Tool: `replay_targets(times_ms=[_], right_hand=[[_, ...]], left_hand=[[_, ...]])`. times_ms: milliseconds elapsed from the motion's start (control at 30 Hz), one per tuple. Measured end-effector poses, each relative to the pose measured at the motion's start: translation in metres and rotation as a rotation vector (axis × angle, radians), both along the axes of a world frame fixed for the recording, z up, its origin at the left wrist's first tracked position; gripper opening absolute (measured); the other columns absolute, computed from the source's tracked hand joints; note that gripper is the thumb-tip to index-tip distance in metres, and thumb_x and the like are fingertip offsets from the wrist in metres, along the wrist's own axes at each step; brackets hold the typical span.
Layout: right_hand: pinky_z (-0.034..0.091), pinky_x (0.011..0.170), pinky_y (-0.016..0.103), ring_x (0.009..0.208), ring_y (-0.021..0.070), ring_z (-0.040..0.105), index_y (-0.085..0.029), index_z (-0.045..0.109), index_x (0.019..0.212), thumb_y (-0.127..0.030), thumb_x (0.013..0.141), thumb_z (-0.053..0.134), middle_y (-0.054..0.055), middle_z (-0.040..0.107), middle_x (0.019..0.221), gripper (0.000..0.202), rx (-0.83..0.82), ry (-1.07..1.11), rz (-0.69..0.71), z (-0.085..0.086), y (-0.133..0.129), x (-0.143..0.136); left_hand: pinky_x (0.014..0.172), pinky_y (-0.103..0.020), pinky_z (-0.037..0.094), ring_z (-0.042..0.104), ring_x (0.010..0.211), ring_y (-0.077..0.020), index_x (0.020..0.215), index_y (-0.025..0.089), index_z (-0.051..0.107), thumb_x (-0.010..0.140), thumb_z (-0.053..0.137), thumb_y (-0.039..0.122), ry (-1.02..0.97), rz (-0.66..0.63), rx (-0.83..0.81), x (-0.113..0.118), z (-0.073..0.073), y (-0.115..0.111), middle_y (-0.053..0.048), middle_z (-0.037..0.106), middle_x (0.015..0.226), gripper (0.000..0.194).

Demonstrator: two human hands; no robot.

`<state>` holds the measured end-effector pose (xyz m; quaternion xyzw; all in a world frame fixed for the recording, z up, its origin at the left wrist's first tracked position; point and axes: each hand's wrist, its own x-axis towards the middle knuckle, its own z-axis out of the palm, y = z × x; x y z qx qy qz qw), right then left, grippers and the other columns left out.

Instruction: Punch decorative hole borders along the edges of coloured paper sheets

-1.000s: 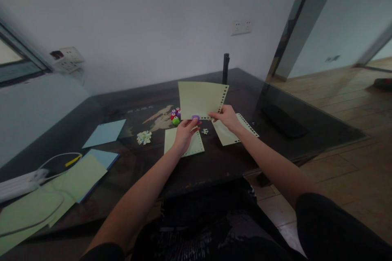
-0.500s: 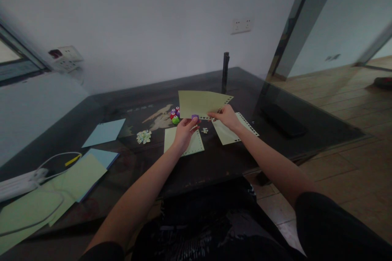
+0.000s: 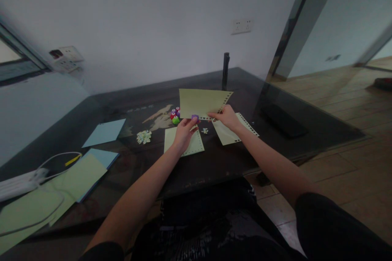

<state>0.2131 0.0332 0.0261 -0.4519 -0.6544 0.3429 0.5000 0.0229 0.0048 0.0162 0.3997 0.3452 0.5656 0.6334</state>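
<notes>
My left hand (image 3: pixel 184 132) is closed on a small purple hole punch (image 3: pixel 195 118) at the bottom edge of a yellow-green paper sheet (image 3: pixel 200 102). My right hand (image 3: pixel 226 117) pinches the same raised sheet near its lower right corner. Holes run along the sheet's right edge and part of its bottom edge. Below lie a punched pale sheet (image 3: pixel 191 144) on the left and another (image 3: pixel 229 132) on the right. Between them is a small pile of paper cutouts (image 3: pixel 205 130). Red, purple and green punches (image 3: pixel 175 120) stand just left of the raised sheet.
A larger pile of cutouts (image 3: pixel 143 136) and a blue sheet (image 3: pixel 105 131) lie to the left. Nearer are stacked green sheets (image 3: pixel 82 175), a white power strip (image 3: pixel 21 185) and cables. A black upright object (image 3: pixel 225 71) stands behind; a dark flat object (image 3: pixel 283 120) lies right.
The raised sheet has tilted slightly, its upper edge a little higher. Both hands remain in nearly the same place.
</notes>
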Motion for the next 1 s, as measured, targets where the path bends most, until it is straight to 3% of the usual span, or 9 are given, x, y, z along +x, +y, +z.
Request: replay_targets(times_ms=[1000], right_hand=[[0.054,0.069,0.039,0.070,0.0218,0.066,-0.015,0.070,0.076,-0.030,0.069,0.071,0.008,0.070,0.076,0.017,-0.003,-0.017,-0.004,0.0069,-0.0066,-0.0021]], left_hand=[[0.077,-0.028,0.042,0.060,0.087,-0.0153,0.079,0.017,0.062,0.062,0.078,0.033,0.037,0.039,0.036,0.0000,-0.0032,0.0024,-0.004,0.066,0.090,0.028]])
